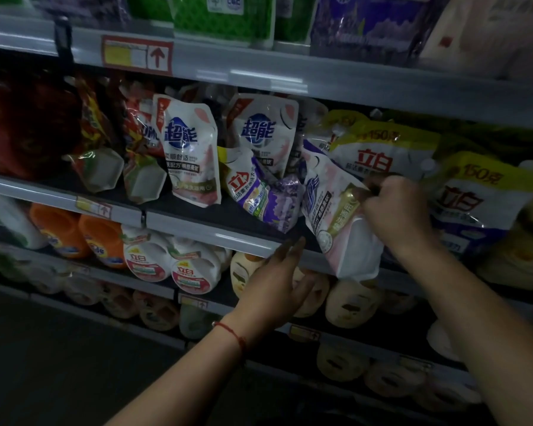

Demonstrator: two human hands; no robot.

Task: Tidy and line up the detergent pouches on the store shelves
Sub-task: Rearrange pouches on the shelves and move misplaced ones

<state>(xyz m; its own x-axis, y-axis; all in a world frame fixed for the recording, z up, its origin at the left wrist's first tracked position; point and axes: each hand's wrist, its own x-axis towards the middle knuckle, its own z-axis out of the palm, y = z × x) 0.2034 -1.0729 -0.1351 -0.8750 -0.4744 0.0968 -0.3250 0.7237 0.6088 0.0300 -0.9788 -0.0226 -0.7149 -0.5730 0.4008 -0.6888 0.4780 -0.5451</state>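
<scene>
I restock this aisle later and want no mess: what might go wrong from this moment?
1. The white-and-pink pouch hangs tilted past the shelf edge, held only by the right hand near its top; it may slip and fall.
2. The left hand is open below it, not touching it, so it may not catch it.
3. The purple pouch beside it already leans sideways; pushing the held pouch back could topple it further.
</scene>
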